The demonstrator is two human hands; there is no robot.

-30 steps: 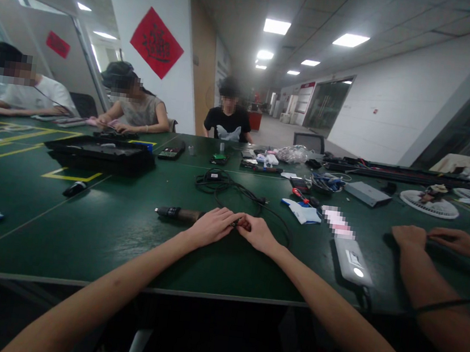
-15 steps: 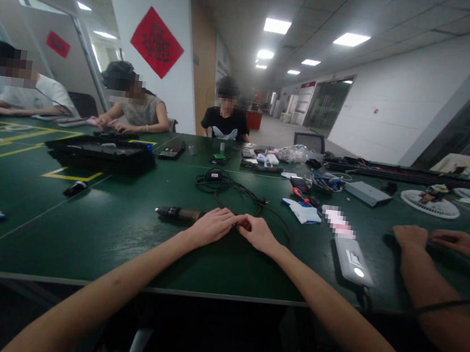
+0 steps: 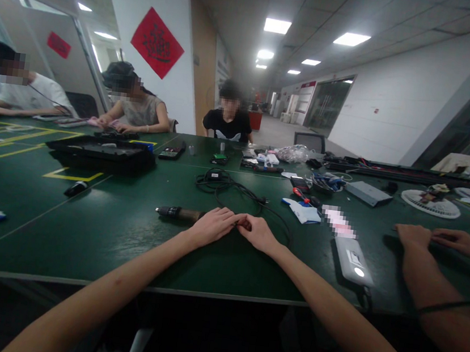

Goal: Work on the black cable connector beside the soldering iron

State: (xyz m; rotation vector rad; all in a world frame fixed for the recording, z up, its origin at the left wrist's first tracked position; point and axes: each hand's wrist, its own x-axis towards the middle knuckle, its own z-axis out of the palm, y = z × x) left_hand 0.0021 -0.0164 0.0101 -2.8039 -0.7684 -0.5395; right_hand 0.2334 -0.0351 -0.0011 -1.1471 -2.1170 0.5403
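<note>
My left hand lies palm down on the green table, over the rear part of a dark electric screwdriver whose tip points left. My right hand rests beside it with bent fingers, and the fingertips of both hands meet. Whatever is between those fingertips is too small to make out. A black cable with a plug lies coiled just beyond my hands. To the right are a white and blue glove and a red screwdriver.
A black tray stands at the left. A grey power strip-like device lies right of my forearm, near another person's hands. Farther back are a grey box and a white round grille. Several people sit around.
My hands have not visibly moved. The person across the table has shifted slightly, and the neighbour's arms at the right have moved a little to the right.
</note>
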